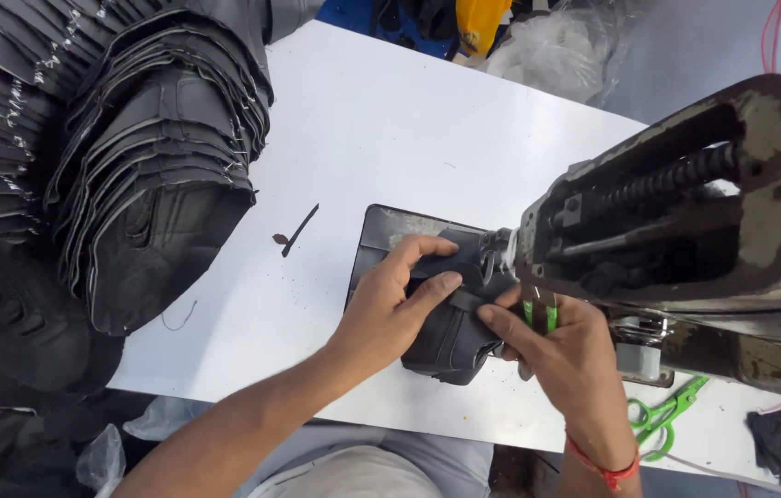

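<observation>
Left hand (390, 309) and right hand (561, 346) both pinch a dark leather piece (450, 337), steadying it flat under the sewing machine (676, 240) head.

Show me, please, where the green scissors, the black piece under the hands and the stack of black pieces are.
green scissors (662, 417), head view, on a handle loop.
black piece (450, 341), head view, on its lower part between the hands.
stack of black pieces (155, 175), head view, on its middle.
</observation>
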